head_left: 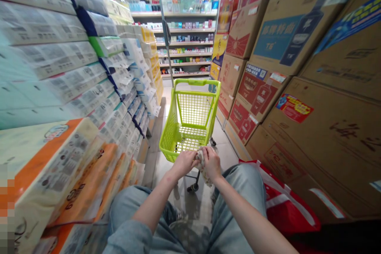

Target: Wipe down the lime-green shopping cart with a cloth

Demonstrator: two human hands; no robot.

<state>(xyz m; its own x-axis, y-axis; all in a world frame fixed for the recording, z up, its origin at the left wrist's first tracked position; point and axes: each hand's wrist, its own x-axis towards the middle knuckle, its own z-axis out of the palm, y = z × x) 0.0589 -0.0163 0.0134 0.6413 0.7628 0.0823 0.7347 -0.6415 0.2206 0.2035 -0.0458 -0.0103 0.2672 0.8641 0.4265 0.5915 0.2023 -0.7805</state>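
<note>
Both of my hands meet in front of my knees, over the near end of a lime-green shopping cart (193, 109). A crumpled, pale cloth (206, 174) with a mottled look hangs below them. My right hand (210, 162) is closed around its upper part. The fingers of my left hand (186, 162) are bent and pinch the cloth's top edge from the left side. The cart's basket has lattice walls and holds nothing that I can see. Part of its near rim is hidden behind my hands.
Stacked tissue packs (68, 59) line the left side, with orange-banded packs (86, 178) close by. Cardboard cartons (321, 127) rise on the right. A red bag (285, 202) lies beside my right knee. Shelves of small goods (187, 43) stand at the aisle's far end.
</note>
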